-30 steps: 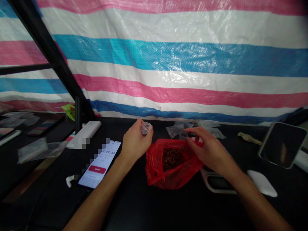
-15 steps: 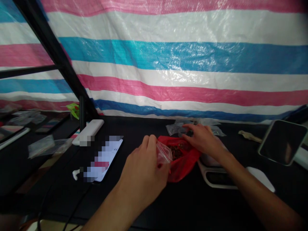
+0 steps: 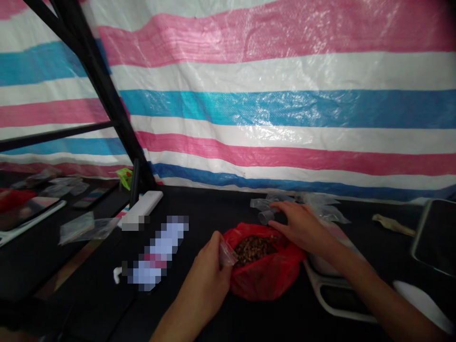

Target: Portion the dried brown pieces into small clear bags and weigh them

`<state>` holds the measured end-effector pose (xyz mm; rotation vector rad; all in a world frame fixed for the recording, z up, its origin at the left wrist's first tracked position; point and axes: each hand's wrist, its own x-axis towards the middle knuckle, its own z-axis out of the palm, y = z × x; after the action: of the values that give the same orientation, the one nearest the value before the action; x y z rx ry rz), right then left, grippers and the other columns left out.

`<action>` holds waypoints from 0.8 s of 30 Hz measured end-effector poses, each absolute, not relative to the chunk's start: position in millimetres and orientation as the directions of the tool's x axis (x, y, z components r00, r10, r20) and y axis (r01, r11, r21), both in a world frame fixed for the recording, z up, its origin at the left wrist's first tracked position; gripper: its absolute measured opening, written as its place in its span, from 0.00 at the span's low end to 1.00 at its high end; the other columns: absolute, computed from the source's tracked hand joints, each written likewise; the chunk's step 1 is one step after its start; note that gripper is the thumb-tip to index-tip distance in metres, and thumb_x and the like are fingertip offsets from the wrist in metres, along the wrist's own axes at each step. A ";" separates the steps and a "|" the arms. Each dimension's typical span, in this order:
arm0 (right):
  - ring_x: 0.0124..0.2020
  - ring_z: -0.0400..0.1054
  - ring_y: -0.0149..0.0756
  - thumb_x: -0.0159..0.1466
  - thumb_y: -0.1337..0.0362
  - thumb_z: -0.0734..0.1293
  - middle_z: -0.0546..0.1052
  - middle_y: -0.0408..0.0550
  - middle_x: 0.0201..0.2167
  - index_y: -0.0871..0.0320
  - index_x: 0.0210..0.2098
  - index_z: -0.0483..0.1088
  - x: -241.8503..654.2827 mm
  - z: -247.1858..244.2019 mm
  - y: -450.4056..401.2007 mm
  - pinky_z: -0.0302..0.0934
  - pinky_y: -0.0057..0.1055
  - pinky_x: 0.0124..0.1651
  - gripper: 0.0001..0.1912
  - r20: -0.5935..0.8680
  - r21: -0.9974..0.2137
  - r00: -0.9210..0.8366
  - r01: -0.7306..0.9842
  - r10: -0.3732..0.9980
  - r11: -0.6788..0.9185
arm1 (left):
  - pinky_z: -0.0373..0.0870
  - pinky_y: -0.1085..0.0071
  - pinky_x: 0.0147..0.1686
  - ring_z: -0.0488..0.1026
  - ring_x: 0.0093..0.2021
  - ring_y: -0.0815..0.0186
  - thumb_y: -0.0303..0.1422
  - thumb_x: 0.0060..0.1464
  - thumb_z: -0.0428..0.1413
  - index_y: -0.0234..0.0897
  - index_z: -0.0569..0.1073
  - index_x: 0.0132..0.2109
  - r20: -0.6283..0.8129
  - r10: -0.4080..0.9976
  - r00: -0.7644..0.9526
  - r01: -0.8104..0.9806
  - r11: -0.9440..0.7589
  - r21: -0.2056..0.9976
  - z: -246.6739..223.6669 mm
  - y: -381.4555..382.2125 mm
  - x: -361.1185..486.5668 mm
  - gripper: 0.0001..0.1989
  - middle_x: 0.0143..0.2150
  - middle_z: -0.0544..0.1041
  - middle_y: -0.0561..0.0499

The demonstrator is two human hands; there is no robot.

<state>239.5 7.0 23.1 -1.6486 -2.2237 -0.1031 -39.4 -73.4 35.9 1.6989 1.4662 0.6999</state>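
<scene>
A red plastic bag [image 3: 267,280] stands open on the black table, with small brown pieces [image 3: 253,249] inside. My left hand [image 3: 210,275] is at the bag's left edge, its fingers closed on a small clear plastic bag [image 3: 227,254]. Over the bag's back right rim is my right hand [image 3: 302,225], thumb and fingers apart around a small clear cup-like piece [image 3: 265,217]; whether they touch it is unclear. Under my right forearm lies a white-framed scale [image 3: 329,306], partly hidden.
Clear plastic bags [image 3: 326,209] lie at the back. On the left are a white box [image 3: 146,206], a blurred phone [image 3: 164,251] and a white earphone [image 3: 117,274]. To the right are a dark-screened device [image 3: 436,237], a tan scrap [image 3: 392,224] and a white object [image 3: 422,301].
The view has shifted, showing the table lower. The red bag's mouth and contents show more fully. My left hand has drawn leftward from the bag's mouth with the small clear bag.
</scene>
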 end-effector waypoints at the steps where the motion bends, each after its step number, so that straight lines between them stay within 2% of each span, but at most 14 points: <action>1: 0.52 0.75 0.56 0.65 0.57 0.71 0.82 0.55 0.51 0.56 0.53 0.76 237.2 23.1 8.0 0.63 0.53 0.55 0.19 0.337 -0.148 -0.245 0.940 0.909 0.308 | 0.65 0.68 0.38 0.76 0.39 0.58 0.28 0.62 0.51 0.41 0.66 0.41 -0.069 0.983 0.170 0.540 -0.035 0.841 35.5 -75.7 -43.1 0.03 0.39 0.77 0.48; 3: 0.54 0.73 0.57 0.65 0.55 0.71 0.81 0.55 0.51 0.54 0.54 0.76 233.9 23.0 8.1 0.61 0.53 0.55 0.20 0.337 -0.127 -0.250 0.943 0.908 0.307 | 0.66 0.68 0.37 0.75 0.37 0.59 0.32 0.64 0.51 0.41 0.66 0.43 -0.060 0.993 0.102 0.525 -0.003 0.851 34.7 -85.7 -49.8 0.01 0.38 0.77 0.49; 7: 0.52 0.70 0.55 0.63 0.59 0.73 0.79 0.51 0.47 0.49 0.53 0.77 230.5 21.4 4.4 0.61 0.50 0.54 0.19 0.323 -0.092 -0.281 0.941 0.904 0.326 | 0.68 0.66 0.35 0.75 0.34 0.58 0.44 0.64 0.53 0.42 0.66 0.46 -0.062 0.996 -0.058 0.538 0.084 0.839 33.2 -117.2 -50.9 0.12 0.37 0.76 0.50; 10: 0.53 0.69 0.55 0.64 0.59 0.73 0.77 0.53 0.49 0.50 0.49 0.78 231.6 26.9 0.6 0.61 0.51 0.54 0.14 0.353 -0.082 -0.261 0.948 0.898 0.308 | 0.69 0.65 0.35 0.76 0.34 0.57 0.46 0.62 0.54 0.42 0.66 0.45 -0.078 0.994 -0.071 0.502 0.103 0.859 31.4 -133.9 -39.2 0.14 0.37 0.77 0.49; 13: 0.56 0.66 0.56 0.67 0.54 0.71 0.76 0.54 0.53 0.51 0.50 0.75 237.5 44.7 -9.3 0.60 0.52 0.55 0.15 0.444 -0.084 -0.222 0.954 0.868 0.287 | 0.70 0.64 0.35 0.78 0.36 0.56 0.47 0.61 0.54 0.42 0.65 0.48 -0.114 0.988 -0.105 0.491 0.152 0.858 28.6 -136.1 -25.3 0.15 0.40 0.77 0.48; 15: 0.56 0.67 0.53 0.67 0.53 0.71 0.76 0.51 0.55 0.49 0.51 0.74 241.5 58.8 -20.9 0.60 0.51 0.56 0.16 0.508 -0.075 -0.283 0.926 0.814 0.369 | 0.70 0.63 0.36 0.79 0.37 0.55 0.46 0.61 0.54 0.42 0.64 0.49 -0.122 0.986 -0.115 0.481 0.163 0.861 26.5 -131.8 -18.2 0.16 0.43 0.76 0.46; 17: 0.57 0.67 0.51 0.68 0.54 0.70 0.76 0.50 0.56 0.48 0.49 0.74 242.1 69.2 -34.8 0.61 0.49 0.57 0.13 0.431 -0.040 -0.438 0.864 0.789 0.502 | 0.71 0.62 0.38 0.79 0.38 0.56 0.45 0.61 0.53 0.42 0.64 0.49 -0.112 0.989 -0.101 0.451 0.146 0.880 23.7 -126.2 -13.3 0.15 0.45 0.75 0.45; 19: 0.57 0.67 0.50 0.68 0.58 0.70 0.76 0.49 0.55 0.50 0.47 0.74 237.5 73.0 -47.7 0.62 0.48 0.57 0.09 0.326 -0.003 -0.534 0.825 0.780 0.566 | 0.72 0.62 0.40 0.78 0.39 0.57 0.43 0.62 0.53 0.41 0.64 0.48 -0.100 0.992 -0.082 0.403 0.125 0.907 19.7 -121.5 -10.7 0.13 0.45 0.74 0.45; 24: 0.44 0.70 0.46 0.61 0.70 0.73 0.78 0.49 0.42 0.53 0.40 0.72 212.7 63.7 -62.4 0.65 0.43 0.45 0.10 0.224 -0.033 -0.577 0.801 0.785 0.598 | 0.74 0.64 0.44 0.76 0.40 0.61 0.39 0.64 0.54 0.41 0.61 0.53 -0.073 0.997 -0.023 0.258 0.076 0.963 4.9 -118.8 -12.3 0.14 0.45 0.74 0.47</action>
<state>212.7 -62.4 63.7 -1.3146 -2.6107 -0.1056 -12.3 -118.8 4.9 1.3339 1.4439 1.0272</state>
